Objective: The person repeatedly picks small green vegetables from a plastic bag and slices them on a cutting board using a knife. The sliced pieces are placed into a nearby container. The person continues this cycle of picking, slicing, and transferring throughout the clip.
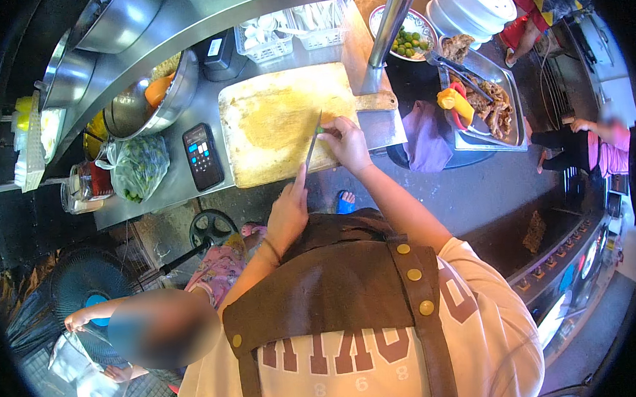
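Note:
My left hand (pixel 290 209) grips a knife, its index finger stretched along the back of the narrow blade (pixel 312 147). The blade points away from me over a worn wooden cutting board (pixel 270 101). Between the thumb and fingers of my right hand (pixel 349 147) is a small green citrus fruit (pixel 320 129), mostly covered by the fingertips. The blade lies right beside this fruit; whether it has cut in, I cannot tell. Both hands are over the board's near right part. The knife's handle is hidden in my left fist.
Left of the board lie a smartphone (pixel 203 156), a plastic bag of green fruit (pixel 139 167) and a steel bowl (pixel 175 106). Rightward are a shelf post (pixel 391 30), a citrus plate (pixel 377 18), and a meat tray (pixel 518 110) with tongs (pixel 465 75). A person (pixel 211 279) is close behind at left.

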Available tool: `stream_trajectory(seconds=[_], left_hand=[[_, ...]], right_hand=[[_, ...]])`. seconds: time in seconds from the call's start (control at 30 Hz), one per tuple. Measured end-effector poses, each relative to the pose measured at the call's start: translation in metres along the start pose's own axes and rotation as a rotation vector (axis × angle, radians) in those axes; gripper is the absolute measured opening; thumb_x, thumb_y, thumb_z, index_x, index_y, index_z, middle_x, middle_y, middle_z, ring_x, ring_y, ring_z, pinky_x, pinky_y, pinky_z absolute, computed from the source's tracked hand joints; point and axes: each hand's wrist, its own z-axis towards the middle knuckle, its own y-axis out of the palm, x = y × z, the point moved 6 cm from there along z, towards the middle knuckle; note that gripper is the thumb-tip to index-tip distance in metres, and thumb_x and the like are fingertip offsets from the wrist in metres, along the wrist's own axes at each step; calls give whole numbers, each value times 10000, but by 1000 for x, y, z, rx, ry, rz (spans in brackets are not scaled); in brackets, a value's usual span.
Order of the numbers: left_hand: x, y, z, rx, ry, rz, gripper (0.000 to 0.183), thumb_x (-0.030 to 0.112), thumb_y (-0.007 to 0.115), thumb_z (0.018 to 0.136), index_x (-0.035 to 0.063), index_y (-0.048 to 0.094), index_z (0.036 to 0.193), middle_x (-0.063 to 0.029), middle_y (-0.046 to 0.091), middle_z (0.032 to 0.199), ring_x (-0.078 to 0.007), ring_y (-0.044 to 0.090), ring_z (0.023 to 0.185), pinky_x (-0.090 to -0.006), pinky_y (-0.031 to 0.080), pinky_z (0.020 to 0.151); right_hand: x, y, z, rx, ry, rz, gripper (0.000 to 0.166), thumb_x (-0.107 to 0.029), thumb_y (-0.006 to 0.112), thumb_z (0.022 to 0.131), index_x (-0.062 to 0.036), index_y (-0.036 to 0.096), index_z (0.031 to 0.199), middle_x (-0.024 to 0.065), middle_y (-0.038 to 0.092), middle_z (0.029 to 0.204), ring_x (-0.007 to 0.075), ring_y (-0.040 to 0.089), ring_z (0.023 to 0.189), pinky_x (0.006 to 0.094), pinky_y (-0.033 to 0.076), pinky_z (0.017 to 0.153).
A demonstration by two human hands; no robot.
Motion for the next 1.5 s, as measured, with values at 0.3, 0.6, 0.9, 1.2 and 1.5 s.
stream_trajectory(seconds=[0.3, 0.6, 0.9, 1.2, 1.5], left_hand=[[3, -1, 22, 6, 43, -104, 543, 81, 454, 915, 57, 317, 1440, -311, 528, 1211, -447, 570, 1036, -465, 468, 906], [-10, -55, -26, 242, -114, -156, 592, 103, 496, 927, 157, 265, 1469, -266, 590, 1073, -456, 590, 940, -485, 496, 793], [-48, -53, -46, 108, -121, -151, 635, 100, 499, 918, 163, 217, 1484, -277, 584, 1061, -455, 588, 938, -489, 492, 774], [-90, -82, -53, 152, -146, -281, 613, 121, 515, 912, 168, 269, 1472, -227, 613, 983, -403, 613, 856, -471, 484, 730], [-138, -109, -62, 219, -152, -267, 628, 139, 509, 910, 173, 248, 1480, -225, 623, 955, -414, 625, 790, -501, 508, 710]], right_hand=[[3, 6, -3, 8, -139, -108, 255, -103, 759, 724, -29, 654, 944, 170, 655, 936, 322, 646, 830, 386, 524, 785], [-222, -161, 67, 747, -747, 289, 238, 28, 692, 765, -31, 605, 979, 117, 637, 1014, 251, 601, 944, 353, 458, 870], [-292, -140, 158, 953, -814, -324, 402, -96, 758, 763, -8, 539, 1087, 141, 576, 1075, 308, 530, 1033, 411, 394, 911], [-319, 156, 81, -148, -1028, -38, 395, -184, 740, 766, -53, 581, 1102, 148, 608, 998, 318, 581, 925, 397, 441, 829], [-336, 366, 57, -680, -1174, -74, 254, -318, 608, 866, -71, 662, 852, 75, 631, 904, 260, 567, 986, 415, 385, 998]])
